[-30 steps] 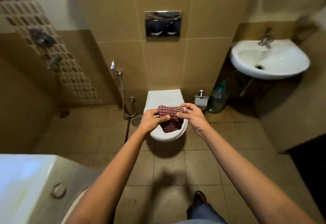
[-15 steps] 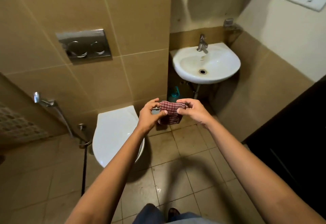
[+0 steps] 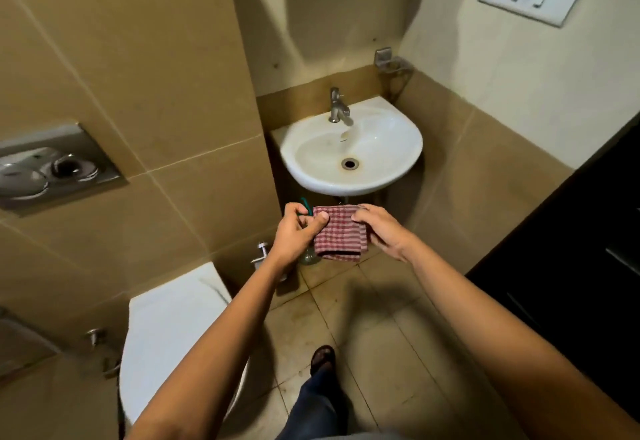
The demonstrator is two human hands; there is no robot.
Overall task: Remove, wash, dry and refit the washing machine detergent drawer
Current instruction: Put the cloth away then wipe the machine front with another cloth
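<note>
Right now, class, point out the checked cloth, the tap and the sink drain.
checked cloth [image 3: 341, 237]: head view, middle of the folded fabric.
tap [image 3: 335, 107]: head view, on its upright metal body.
sink drain [image 3: 349, 163]: head view, centre of the ring.

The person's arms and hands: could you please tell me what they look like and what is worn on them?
The left arm and right arm are bare up to the frame's edge, with no sleeve in view. The left hand and right hand wear no gloves; no watch, bracelet or ring is visible.
</note>
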